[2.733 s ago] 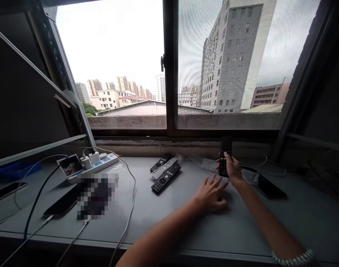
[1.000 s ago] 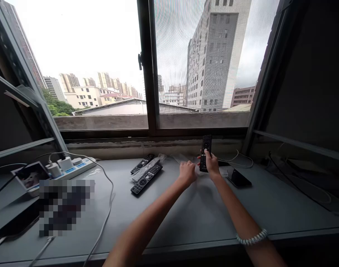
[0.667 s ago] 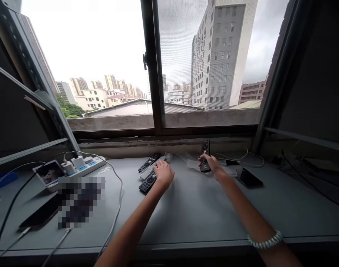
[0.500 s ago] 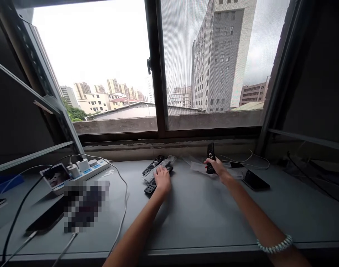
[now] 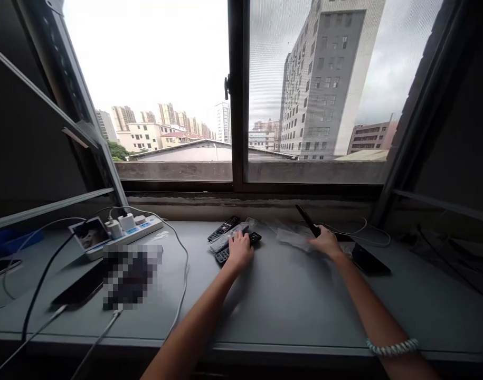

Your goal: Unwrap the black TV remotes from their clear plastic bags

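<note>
My left hand (image 5: 240, 250) is closed over a black remote control (image 5: 222, 256) lying aslant on the desk; its middle is hidden under my fingers. Behind it lies another black remote control (image 5: 224, 228), with clear plastic wrapping (image 5: 227, 240) between the two. On the right, my right hand (image 5: 326, 243) grips a third dark remote control (image 5: 306, 219) by its near end. That one is tilted up and turned edge-on, its far end pointing toward the window. More clear plastic wrapping (image 5: 292, 237) lies beside and below my right hand.
A dark phone (image 5: 371, 259) lies right of my right hand, near a white cable (image 5: 363, 232). At left stand a white power strip (image 5: 146, 228) with plugs and a small picture (image 5: 90, 235). A black phone (image 5: 81, 285) and a blurred-out item (image 5: 130, 279) have cables attached.
The remote control in my right hand has turned from face-on to edge-on and leans left. My left hand and its remote control have shifted slightly right. The view has also shifted.
</note>
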The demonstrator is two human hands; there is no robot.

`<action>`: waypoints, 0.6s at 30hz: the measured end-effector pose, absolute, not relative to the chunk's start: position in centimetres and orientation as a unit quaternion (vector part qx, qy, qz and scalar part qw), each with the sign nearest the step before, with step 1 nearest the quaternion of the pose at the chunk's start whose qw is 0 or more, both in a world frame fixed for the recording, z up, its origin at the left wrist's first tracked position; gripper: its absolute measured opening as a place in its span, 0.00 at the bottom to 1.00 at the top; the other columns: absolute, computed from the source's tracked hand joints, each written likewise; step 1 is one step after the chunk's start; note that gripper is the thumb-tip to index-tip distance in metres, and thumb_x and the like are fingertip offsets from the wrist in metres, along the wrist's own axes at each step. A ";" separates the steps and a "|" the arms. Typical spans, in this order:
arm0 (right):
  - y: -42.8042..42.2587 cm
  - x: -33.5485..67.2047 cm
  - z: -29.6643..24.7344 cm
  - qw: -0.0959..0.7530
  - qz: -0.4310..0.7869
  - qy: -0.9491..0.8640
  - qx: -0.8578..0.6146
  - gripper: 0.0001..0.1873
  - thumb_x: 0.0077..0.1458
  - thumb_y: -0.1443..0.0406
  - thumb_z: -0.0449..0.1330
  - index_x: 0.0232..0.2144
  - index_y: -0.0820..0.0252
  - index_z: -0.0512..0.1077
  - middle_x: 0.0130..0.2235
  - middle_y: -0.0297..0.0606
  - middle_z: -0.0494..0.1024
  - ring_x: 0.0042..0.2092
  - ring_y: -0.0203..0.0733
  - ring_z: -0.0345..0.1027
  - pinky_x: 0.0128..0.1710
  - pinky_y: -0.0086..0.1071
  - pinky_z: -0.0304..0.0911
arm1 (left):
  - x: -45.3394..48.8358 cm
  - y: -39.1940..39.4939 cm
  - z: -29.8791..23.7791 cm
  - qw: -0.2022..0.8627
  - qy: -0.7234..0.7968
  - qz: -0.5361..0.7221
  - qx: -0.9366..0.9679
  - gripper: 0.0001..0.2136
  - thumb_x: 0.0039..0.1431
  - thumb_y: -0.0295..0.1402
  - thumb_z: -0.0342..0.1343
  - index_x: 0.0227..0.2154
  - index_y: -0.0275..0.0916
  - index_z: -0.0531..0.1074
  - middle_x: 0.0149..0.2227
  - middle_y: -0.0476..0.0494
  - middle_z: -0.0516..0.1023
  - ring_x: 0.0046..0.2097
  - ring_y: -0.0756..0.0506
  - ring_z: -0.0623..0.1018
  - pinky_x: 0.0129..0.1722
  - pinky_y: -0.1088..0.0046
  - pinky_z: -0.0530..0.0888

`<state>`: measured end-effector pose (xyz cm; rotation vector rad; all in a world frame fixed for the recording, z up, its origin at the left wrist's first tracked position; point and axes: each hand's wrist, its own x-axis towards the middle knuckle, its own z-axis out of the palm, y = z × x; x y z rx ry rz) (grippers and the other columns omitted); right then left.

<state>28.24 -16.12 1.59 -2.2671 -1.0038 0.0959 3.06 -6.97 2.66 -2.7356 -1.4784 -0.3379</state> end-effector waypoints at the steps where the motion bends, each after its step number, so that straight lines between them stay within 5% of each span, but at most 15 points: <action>1: -16.1 28.1 1.4 0.307 0.037 -0.397 -0.865 0.32 0.42 0.59 0.60 0.50 0.68 0.64 0.41 0.50 0.72 0.42 0.50 0.67 0.33 0.32 0.61 | 2.9 -7.0 2.8 0.000 -0.481 -0.113 -0.870 0.18 0.53 0.35 0.48 0.46 0.33 0.64 0.50 0.33 0.64 0.54 0.38 0.62 0.53 0.57 0.58; 10: -16.5 28.3 -0.1 0.234 0.001 -0.401 -0.886 0.26 0.45 0.59 0.55 0.48 0.59 0.65 0.38 0.49 0.73 0.40 0.57 0.68 0.32 0.39 0.60 | 2.4 -7.3 1.6 -0.030 -0.493 -0.131 -0.859 0.18 0.54 0.32 0.48 0.47 0.32 0.63 0.50 0.32 0.64 0.54 0.37 0.61 0.53 0.57 0.57; 13: -16.8 28.2 0.5 0.276 -0.021 -0.392 -0.877 0.25 0.45 0.57 0.55 0.47 0.59 0.66 0.36 0.52 0.73 0.40 0.59 0.67 0.30 0.40 0.59 | 2.7 -7.6 1.2 -0.018 -0.459 -0.180 -0.870 0.23 0.54 0.35 0.50 0.53 0.33 0.58 0.50 0.34 0.64 0.53 0.38 0.62 0.53 0.58 0.58; 18: -16.6 25.7 1.6 0.431 0.061 -0.473 -0.766 0.20 0.43 0.54 0.59 0.39 0.53 0.68 0.35 0.44 0.75 0.37 0.51 0.68 0.33 0.38 0.60 | 3.6 -9.4 1.7 -0.065 -0.298 -0.270 -0.913 0.36 0.48 0.53 0.52 0.57 0.41 0.52 0.51 0.40 0.64 0.52 0.40 0.63 0.53 0.61 0.58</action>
